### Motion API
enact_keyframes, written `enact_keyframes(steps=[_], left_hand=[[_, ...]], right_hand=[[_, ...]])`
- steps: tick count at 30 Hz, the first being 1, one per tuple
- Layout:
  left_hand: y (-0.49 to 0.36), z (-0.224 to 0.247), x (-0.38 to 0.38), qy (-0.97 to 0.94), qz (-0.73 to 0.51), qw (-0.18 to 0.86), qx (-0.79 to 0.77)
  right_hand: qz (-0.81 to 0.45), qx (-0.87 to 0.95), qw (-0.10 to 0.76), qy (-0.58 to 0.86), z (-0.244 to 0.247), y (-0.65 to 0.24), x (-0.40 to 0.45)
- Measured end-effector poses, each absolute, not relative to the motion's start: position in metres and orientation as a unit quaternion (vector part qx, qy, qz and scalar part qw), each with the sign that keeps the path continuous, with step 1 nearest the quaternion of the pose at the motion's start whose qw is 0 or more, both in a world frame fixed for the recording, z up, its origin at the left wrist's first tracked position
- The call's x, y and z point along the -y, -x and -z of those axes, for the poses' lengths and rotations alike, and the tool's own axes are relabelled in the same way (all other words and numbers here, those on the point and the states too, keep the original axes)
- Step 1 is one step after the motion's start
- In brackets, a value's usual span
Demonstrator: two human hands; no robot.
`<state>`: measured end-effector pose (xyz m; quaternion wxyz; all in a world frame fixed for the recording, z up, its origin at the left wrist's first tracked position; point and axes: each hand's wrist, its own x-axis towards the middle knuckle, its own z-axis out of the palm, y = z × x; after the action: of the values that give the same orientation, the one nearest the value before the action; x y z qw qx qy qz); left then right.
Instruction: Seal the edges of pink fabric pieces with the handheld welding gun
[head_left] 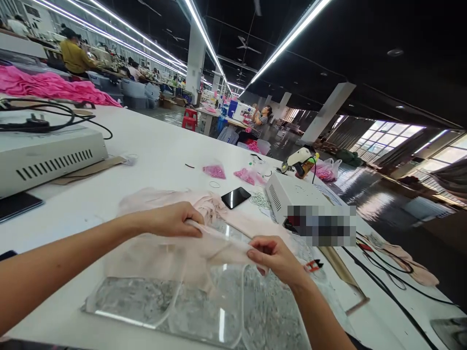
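Note:
Both my hands grip a thin, pale pink piece of fabric (226,243) and stretch one edge of it between them. My left hand (175,219) is closed on the edge at the left, thumb on top. At the right, my right hand (272,255) pinches the same edge between thumb and fingers. The sheer cloth hangs over a clear plastic template (204,316) with rounded panels, which lies on a grey marbled surface. More of the pink cloth is bunched behind my hands. Close to my right wrist lie orange-handled thread snips (314,265).
A black phone (235,198) lies beyond the cloth on the white table (153,141). Pale metal boxes stand at left (54,155) and right (292,194), with black cables (386,291) at the right edge. Small bags of pink pieces (214,171) lie farther back. People work in the background.

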<state>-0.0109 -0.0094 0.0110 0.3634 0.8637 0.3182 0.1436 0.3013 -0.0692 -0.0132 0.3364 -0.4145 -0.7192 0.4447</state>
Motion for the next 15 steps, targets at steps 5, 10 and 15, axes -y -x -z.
enact_keyframes(steps=[5, 10, 15], left_hand=[[0.08, 0.014, -0.005, -0.891, -0.248, 0.155, -0.346], [0.121, 0.074, 0.024, -0.929, -0.221, 0.053, -0.293], [0.132, 0.096, 0.041, -0.947, -0.178, -0.002, -0.266]], right_hand=[[-0.228, 0.803, 0.419, 0.358, 0.018, -0.262, 0.051], [-0.091, 0.904, 0.34, 0.242, 0.072, -0.223, 0.073], [-0.011, 0.929, 0.292, 0.228, 0.098, -0.215, 0.087]])
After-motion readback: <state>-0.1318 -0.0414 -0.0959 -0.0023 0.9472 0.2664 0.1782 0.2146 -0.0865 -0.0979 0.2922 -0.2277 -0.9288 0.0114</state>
